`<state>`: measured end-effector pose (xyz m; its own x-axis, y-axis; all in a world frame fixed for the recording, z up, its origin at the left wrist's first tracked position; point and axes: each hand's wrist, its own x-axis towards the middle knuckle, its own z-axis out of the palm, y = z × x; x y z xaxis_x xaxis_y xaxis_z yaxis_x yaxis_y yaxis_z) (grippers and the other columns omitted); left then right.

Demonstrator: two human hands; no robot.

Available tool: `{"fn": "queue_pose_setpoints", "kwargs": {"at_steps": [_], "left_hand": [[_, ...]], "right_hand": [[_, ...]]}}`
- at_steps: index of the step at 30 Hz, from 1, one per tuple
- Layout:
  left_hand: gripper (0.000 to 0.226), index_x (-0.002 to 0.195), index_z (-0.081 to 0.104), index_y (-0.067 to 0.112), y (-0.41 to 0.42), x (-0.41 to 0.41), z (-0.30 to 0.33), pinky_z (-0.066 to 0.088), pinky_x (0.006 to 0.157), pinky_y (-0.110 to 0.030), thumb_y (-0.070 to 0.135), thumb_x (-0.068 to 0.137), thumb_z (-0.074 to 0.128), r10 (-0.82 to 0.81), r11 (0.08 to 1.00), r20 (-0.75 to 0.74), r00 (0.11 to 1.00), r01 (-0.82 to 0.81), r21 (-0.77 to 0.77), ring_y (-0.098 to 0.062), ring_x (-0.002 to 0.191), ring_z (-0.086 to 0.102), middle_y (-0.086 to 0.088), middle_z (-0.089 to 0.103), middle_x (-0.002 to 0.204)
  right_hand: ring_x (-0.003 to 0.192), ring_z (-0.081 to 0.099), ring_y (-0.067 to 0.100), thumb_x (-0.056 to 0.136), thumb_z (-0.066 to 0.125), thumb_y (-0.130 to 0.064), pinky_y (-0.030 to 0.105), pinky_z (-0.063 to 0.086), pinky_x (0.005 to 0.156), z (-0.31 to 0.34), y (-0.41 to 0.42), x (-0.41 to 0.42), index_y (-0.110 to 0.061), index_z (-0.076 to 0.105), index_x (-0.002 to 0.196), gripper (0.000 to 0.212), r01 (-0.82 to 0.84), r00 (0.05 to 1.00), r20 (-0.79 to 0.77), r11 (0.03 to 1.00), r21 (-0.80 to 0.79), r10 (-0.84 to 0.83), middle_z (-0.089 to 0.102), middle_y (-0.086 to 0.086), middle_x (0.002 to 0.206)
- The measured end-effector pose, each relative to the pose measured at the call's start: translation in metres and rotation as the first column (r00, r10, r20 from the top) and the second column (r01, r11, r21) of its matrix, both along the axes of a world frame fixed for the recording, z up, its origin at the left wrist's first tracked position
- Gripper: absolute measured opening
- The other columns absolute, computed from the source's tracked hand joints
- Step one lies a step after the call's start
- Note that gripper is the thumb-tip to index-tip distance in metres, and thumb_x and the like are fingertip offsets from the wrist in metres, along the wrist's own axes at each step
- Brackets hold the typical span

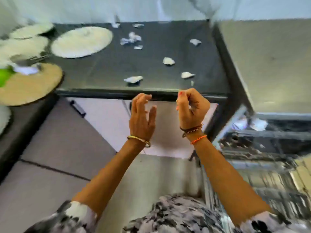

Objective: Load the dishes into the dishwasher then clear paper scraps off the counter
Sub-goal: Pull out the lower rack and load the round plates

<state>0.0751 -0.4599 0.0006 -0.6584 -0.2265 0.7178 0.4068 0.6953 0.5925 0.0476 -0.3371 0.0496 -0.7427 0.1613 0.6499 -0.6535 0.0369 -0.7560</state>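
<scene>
— Two hands are up in front of the counter's [104,68] front edge. What does each one do?

— Left hand [142,115] has its fingers straight and a little spread; it holds nothing. Right hand [191,106] has its fingers curled in tight. If it pinches some small thing I cannot tell; the picture is blurred there.

— Where are the paper scraps?

— Several lie on the dark counter. One crumpled cluster [131,39] is near the back edge, one scrap [195,42] is toward the right edge, one [168,61] in the middle right, and two [133,79] [187,75] are near the front edge, just beyond the hands.

— And the dishes?

— White plates [81,42] stay at the counter's left side, with a round wooden board [32,84] at the front left corner, hanging over the edge. Dishwasher [262,140] stands open at the right, below the counter; its racks are too blurred to tell what is inside.
</scene>
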Motion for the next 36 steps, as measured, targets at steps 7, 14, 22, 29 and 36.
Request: {"fn": "queue_pose_setpoints", "kwargs": {"at_steps": [7,14,22,29,36], "left_hand": [[0.032,0.115,0.048,-0.002,-0.144,0.048,0.068,0.050,0.079,-0.045,0.018,0.090,0.048,0.477,0.866,0.008,0.879,-0.472,0.162,-0.033,0.095,0.054,-0.008,0.045,0.109],[0.033,0.124,0.045,0.002,-0.246,0.070,0.074,0.039,0.087,-0.022,0.016,0.093,0.048,0.641,0.557,0.288,0.711,-0.690,0.462,-0.019,0.096,0.048,-0.010,0.050,0.121],[0.047,0.129,0.044,0.002,-0.355,0.051,0.073,0.037,0.105,-0.038,0.022,0.089,0.058,0.559,0.187,0.545,0.625,-0.735,0.652,-0.027,0.124,0.047,-0.015,0.048,0.135],[0.053,0.134,0.040,0.011,-0.398,0.008,0.072,0.036,0.091,-0.029,0.023,0.086,0.062,0.483,0.244,0.671,0.563,-0.822,0.515,-0.022,0.116,0.046,-0.007,0.042,0.135],[0.043,0.119,0.053,0.017,-0.419,-0.007,0.067,0.038,0.104,-0.042,0.022,0.079,0.070,0.471,0.128,0.668,0.575,-0.794,0.594,-0.023,0.116,0.048,-0.007,0.046,0.131]], "right_hand": [[0.045,0.050,0.030,0.083,0.049,-0.029,0.042,0.045,0.044,0.037,-0.141,0.013,-0.009,0.057,0.065,0.028,-0.412,0.911,0.048,0.902,0.131,0.409,0.047,0.000,0.050],[0.072,0.063,0.025,0.080,0.064,-0.030,0.044,0.054,0.070,0.045,-0.254,-0.007,-0.025,0.058,0.070,0.013,-0.659,0.744,0.399,0.689,0.303,0.536,0.061,-0.004,0.066],[0.110,0.053,0.019,0.083,0.065,-0.031,0.026,0.039,0.086,0.022,-0.375,-0.077,-0.010,0.051,0.124,0.048,-0.772,0.574,0.714,0.554,0.311,0.400,0.057,0.005,0.118],[0.123,0.044,0.030,0.082,0.064,-0.035,0.038,0.031,0.107,0.006,-0.448,-0.119,-0.008,0.040,0.132,0.062,-0.738,0.644,0.724,0.452,0.501,0.247,0.050,0.013,0.132],[0.109,0.055,0.027,0.081,0.069,-0.018,0.036,0.047,0.093,0.006,-0.472,-0.145,-0.003,0.044,0.132,0.058,-0.693,0.358,0.893,0.718,0.059,0.272,0.054,0.014,0.125]]}}
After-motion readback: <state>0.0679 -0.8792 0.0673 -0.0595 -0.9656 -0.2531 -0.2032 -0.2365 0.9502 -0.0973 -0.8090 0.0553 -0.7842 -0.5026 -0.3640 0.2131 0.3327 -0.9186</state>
